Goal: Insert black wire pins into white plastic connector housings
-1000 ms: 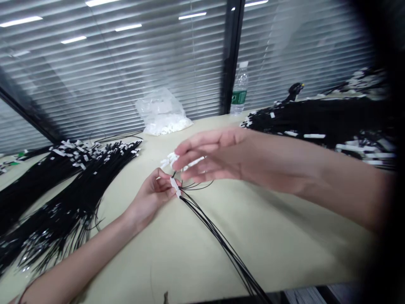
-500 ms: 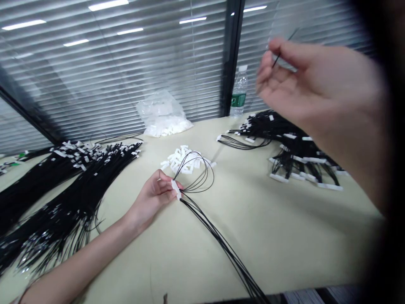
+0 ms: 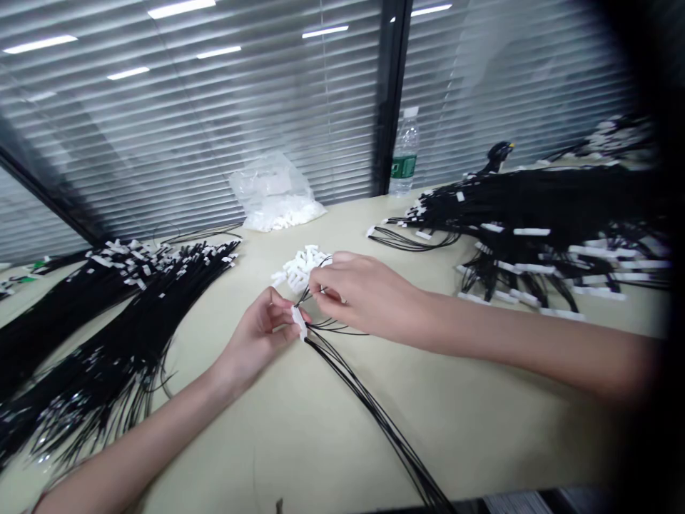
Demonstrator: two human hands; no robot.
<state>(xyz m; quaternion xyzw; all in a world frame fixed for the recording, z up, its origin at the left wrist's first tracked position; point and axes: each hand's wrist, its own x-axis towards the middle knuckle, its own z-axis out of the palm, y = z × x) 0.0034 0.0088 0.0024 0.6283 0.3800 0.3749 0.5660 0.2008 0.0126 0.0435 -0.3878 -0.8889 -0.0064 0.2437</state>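
Note:
My left hand [image 3: 270, 325] pinches a long white connector housing [image 3: 299, 323] between thumb and fingers, just above the table. Several thin black wires [image 3: 369, 396] run from its lower end down to the table's front edge. Other black wires loop out from its upper part and pass behind my right hand. My right hand [image 3: 358, 289] is closed just right of the housing, its fingertips pinching a thin black wire [image 3: 305, 294] close to the upper end. The fingers hide most of that wire. Behind both hands lies a small heap of loose white housings [image 3: 300, 268].
Bundles of black wires with white ends [image 3: 133, 314] cover the left side. More wired connectors [image 3: 508, 207] are piled at the right. A clear bag of white parts [image 3: 278, 196] and a water bottle [image 3: 405, 153] stand at the back, against window blinds [image 3: 214, 114].
My right hand has come down and left from high at the upper right, where it held a black wire, to the housing. My left hand has stayed almost still.

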